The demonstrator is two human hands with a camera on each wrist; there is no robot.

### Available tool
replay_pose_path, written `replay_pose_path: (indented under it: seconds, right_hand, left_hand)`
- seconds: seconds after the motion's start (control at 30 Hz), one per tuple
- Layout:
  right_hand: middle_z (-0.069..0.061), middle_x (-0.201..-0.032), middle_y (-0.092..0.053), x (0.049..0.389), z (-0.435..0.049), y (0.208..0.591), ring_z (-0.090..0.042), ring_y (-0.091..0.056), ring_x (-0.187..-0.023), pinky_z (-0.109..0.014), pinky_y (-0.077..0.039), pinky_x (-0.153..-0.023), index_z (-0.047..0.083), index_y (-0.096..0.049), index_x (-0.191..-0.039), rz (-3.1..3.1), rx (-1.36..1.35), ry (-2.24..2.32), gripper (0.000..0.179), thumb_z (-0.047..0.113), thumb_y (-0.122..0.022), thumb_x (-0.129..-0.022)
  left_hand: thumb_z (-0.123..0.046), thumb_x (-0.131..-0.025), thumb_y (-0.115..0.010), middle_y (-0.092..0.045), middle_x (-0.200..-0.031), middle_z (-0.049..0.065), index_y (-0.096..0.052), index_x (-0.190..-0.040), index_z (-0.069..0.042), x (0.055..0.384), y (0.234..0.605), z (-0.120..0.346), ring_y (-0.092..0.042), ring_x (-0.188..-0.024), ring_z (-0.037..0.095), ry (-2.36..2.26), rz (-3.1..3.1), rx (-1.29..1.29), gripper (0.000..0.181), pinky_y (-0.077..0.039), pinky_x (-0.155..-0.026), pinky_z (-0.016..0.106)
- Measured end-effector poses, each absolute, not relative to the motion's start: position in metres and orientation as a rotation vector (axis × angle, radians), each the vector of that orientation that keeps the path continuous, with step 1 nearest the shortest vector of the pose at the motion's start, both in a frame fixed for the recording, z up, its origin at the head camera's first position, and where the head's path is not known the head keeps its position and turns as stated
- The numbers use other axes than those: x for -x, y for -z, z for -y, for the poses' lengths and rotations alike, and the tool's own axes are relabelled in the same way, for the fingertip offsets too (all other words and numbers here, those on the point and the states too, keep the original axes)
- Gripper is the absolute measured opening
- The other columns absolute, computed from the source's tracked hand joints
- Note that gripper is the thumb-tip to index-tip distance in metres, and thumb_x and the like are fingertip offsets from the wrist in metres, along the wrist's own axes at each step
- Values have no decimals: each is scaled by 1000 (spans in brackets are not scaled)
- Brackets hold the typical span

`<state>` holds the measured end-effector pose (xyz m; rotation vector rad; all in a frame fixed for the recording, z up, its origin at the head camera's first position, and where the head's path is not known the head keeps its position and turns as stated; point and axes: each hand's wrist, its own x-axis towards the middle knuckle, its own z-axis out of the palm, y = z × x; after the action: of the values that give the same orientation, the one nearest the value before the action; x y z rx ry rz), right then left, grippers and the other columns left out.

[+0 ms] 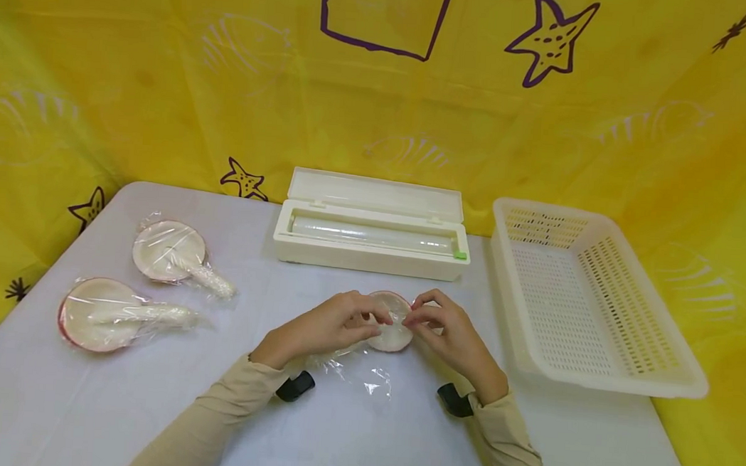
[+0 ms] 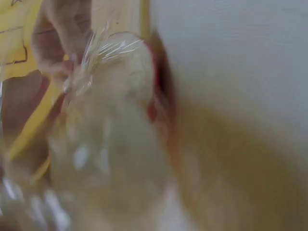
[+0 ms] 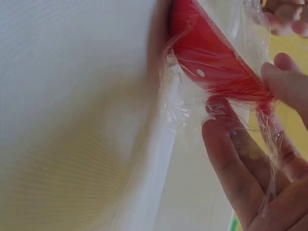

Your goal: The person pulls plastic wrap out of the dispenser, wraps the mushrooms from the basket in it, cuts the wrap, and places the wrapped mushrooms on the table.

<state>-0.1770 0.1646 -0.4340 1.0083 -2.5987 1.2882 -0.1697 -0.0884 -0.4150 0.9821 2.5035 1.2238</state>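
A small bowl (image 1: 393,340), white inside and red outside, stands on the table between both hands under clear plastic film. Loose film (image 1: 373,383) spreads from it toward the person. My left hand (image 1: 342,320) is at the bowl's left rim, its thumb and fingers pinching the film. At the right rim, my right hand (image 1: 449,330) pinches film too; in the right wrist view its thumb lies by the edge, and strands of film (image 3: 272,159) hang over the fingers. The red side of the bowl (image 3: 207,57) shows there through the wrinkled wrap.
Behind the bowl stands a white film dispenser box (image 1: 371,261), lid up, with a roll (image 1: 373,234) inside. A white plastic basket (image 1: 620,380) is at the right. Two film-wrapped bowls with handle-like parts, one farther (image 1: 170,249) and one nearer (image 1: 101,316), lie at the left.
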Motion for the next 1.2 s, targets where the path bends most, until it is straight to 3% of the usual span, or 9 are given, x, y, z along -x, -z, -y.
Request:
replay_pose_path:
  seconds: [0.2, 0.27, 0.33, 0.43, 0.6, 0.87, 1.0, 1.2]
  right_hand:
    - [-1, -100, -61, 175, -163, 432, -13, -62, -86, -27, -56, -74, 14, -76, -85, 2685, -902, -1276, 2, 14, -77, -86]
    - [1, -96, -61, 175, -162, 432, -12, -60, -86, -25, -53, -73, 15, -73, -79, 2703, -845, -1283, 12, 18, -73, -91]
    - [0, -90, -62, 176, -160, 432, -11, -58, -84, -24, -51, -72, 14, -69, -74, 2716, -784, -1305, 21, 19, -68, -94]
    - [-1, -84, -62, 175, -156, 433, -12, -59, -81, -23, -52, -70, 12, -62, -73, 2766, -667, -1371, 26, 22, -66, -96]
    - [-5, -89, -62, 174, -155, 434, -16, -62, -85, -27, -51, -76, 8, -55, -92, 2969, -444, -1442, 31, 31, -74, -89]
    - [-11, -112, -64, 178, -161, 442, -19, -60, -94, -28, -51, -79, 3, -52, -134, 3126, -377, -1632, 59, 37, -71, -90]
    - [-13, -121, -64, 181, -163, 444, -16, -61, -96, -24, -51, -80, 0, -52, -137, 3071, -402, -1790, 58, 33, -70, -91]
    - [-15, -114, -65, 180, -163, 442, -12, -61, -89, -20, -50, -73, -4, -55, -130, 2971, -394, -1941, 49, 21, -70, -91]
  left_hand:
    - [-57, -74, -81, -58, -109, 6, -49, -127, -5, 160, 411, 90, -55, -98, 20, -876, -2688, -490, 81, -49, -85, 37]
    - [-60, -68, -83, -59, -103, 6, -48, -124, -4, 157, 414, 89, -56, -92, 21, -734, -2681, -464, 87, -50, -82, 38]
    - [-53, -69, -86, -59, -94, 5, -50, -115, -4, 155, 419, 90, -57, -84, 21, -672, -2665, -500, 76, -49, -76, 39]
    - [-31, -79, -81, -54, -79, 2, -50, -98, -8, 155, 424, 90, -52, -73, 19, -670, -2684, -576, 43, -45, -66, 36]
    - [-11, -90, -68, -50, -73, 0, -50, -90, -10, 158, 429, 90, -47, -67, 17, -740, -2729, -639, 18, -40, -59, 33]
    - [-15, -94, -66, -52, -71, 0, -49, -97, -13, 161, 429, 88, -48, -61, 17, -735, -2741, -729, 18, -38, -52, 29]
    - [-17, -95, -65, -53, -77, -1, -49, -100, -12, 160, 426, 89, -48, -67, 15, -754, -2742, -774, 18, -41, -58, 30]
    - [-21, -88, -71, -54, -81, -2, -51, -103, -11, 160, 425, 89, -50, -73, 13, -788, -2720, -735, 27, -45, -66, 31]
